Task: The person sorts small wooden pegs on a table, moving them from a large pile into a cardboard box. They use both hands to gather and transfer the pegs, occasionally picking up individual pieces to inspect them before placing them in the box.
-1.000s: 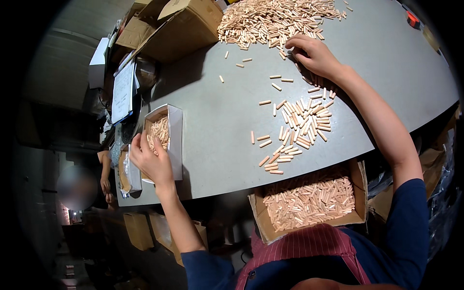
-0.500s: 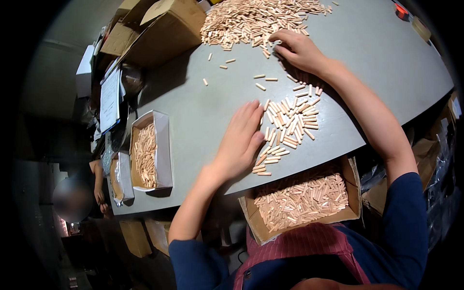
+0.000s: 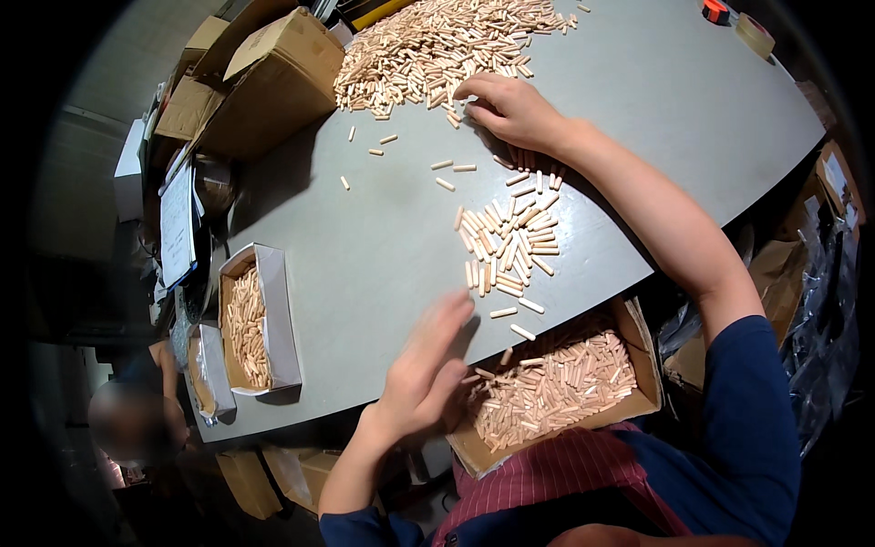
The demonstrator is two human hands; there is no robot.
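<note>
My left hand (image 3: 421,369), blurred by motion, hangs at the table's near edge beside the cardboard box of dowels (image 3: 556,383). Its fingers are stretched out, with the thumb apart, and a few loose dowels lie or drop over the box's left side. Small wooden dowels (image 3: 510,239) lie scattered on the grey table (image 3: 365,246) between my hands. My right hand (image 3: 515,111) rests farther off at the front of a large dowel pile (image 3: 437,55). Its fingers are loosely bent, thumb apart, and I see nothing gripped; the palm side is hidden.
At the left stands a white carton of dowels (image 3: 260,319), beside a smaller carton (image 3: 210,374). A large brown cardboard box (image 3: 273,87) and a clipboard (image 3: 180,223) are behind them. A tape roll (image 3: 755,36) lies far right. Another person's arm (image 3: 167,369) shows at the left.
My left hand has moved from the scattered dowels to the near edge, and several dowels there have left the table toward the box. The right hand stays by the pile. The view has shifted.
</note>
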